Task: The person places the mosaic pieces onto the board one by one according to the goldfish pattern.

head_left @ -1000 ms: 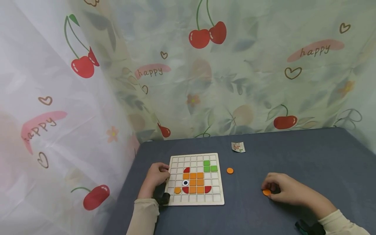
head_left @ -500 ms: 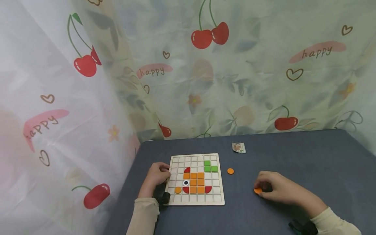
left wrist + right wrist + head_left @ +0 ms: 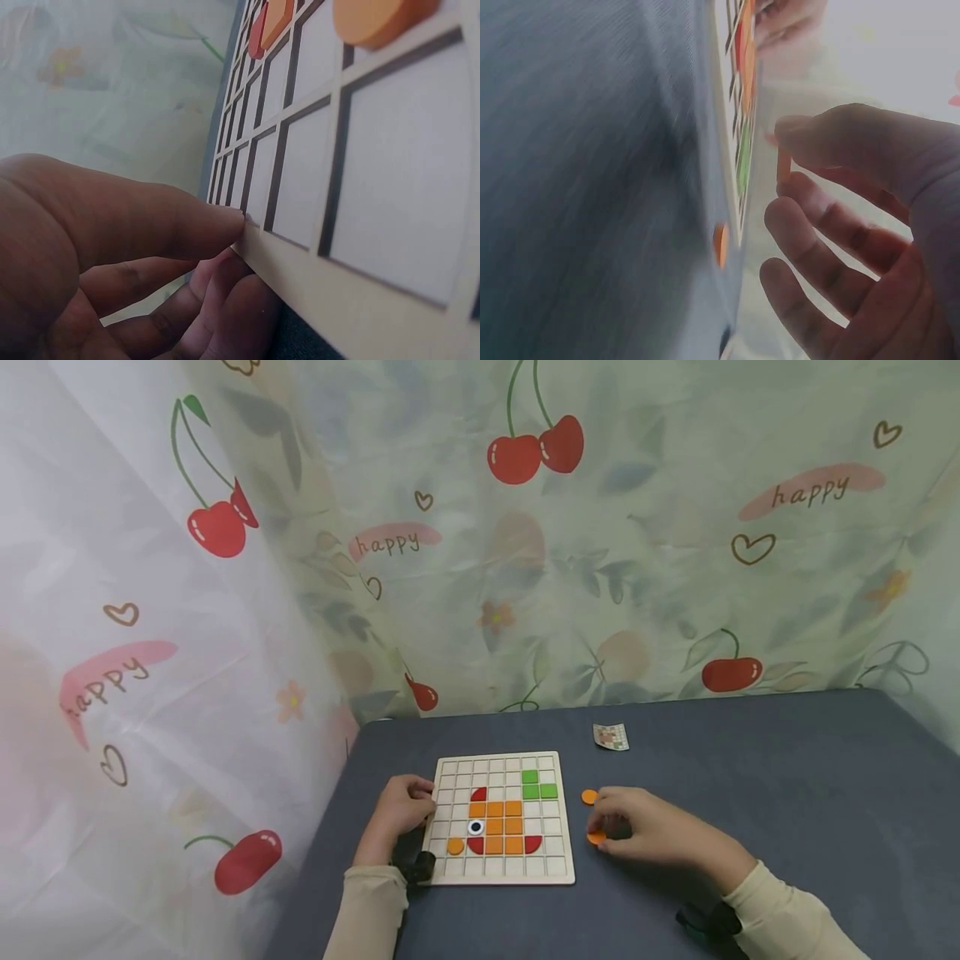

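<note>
A square wooden grid board lies on the dark table, holding orange and green squares, red quarter-round pieces, an eye piece and an orange disc. My left hand grips its left edge; in the left wrist view the thumb presses on the rim and the other fingers are curled at its outer side. Just right of the board, my right hand pinches an orange disc between thumb and forefinger. The right wrist view shows this disc edge-on, with the remaining fingers spread loosely.
Another orange disc rests on the table between the board and my right hand, partly covered by the fingers. Farther back lies a small printed card. A cherry-patterned curtain hangs behind the table and along the left side.
My right hand has moved left across the table with the orange disc, from well right of the board to close beside it. The left hand has stayed at the board's edge.
</note>
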Motion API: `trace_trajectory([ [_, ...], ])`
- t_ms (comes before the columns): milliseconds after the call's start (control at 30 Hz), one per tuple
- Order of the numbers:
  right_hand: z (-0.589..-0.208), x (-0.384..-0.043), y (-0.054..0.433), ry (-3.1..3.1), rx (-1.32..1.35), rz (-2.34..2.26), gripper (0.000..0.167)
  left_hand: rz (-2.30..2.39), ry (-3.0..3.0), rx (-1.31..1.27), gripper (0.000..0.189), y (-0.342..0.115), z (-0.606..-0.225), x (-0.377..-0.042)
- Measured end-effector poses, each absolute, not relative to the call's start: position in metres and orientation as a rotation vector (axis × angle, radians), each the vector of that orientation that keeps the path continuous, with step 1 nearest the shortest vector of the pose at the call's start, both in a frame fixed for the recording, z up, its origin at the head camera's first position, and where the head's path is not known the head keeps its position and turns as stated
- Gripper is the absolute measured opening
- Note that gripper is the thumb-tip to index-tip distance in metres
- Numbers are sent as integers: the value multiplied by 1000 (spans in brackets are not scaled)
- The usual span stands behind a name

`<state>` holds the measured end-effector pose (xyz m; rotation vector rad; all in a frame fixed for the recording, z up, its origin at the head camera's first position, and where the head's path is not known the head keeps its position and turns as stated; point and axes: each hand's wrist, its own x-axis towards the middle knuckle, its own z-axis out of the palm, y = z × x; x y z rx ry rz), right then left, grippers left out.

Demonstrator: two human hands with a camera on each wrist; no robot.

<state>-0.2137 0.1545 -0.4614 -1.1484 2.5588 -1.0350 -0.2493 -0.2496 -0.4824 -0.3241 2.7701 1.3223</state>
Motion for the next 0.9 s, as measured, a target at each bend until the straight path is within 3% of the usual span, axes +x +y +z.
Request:
trace_trajectory([
  [467,-456,-228,46,2569,-1321,-937,7,1330,2754,-336,30,-249,-482,-250],
  [900,-470,-244,-36,2700,-1189,-848,2,1322,2751,-282,28,-251,-480,-248],
])
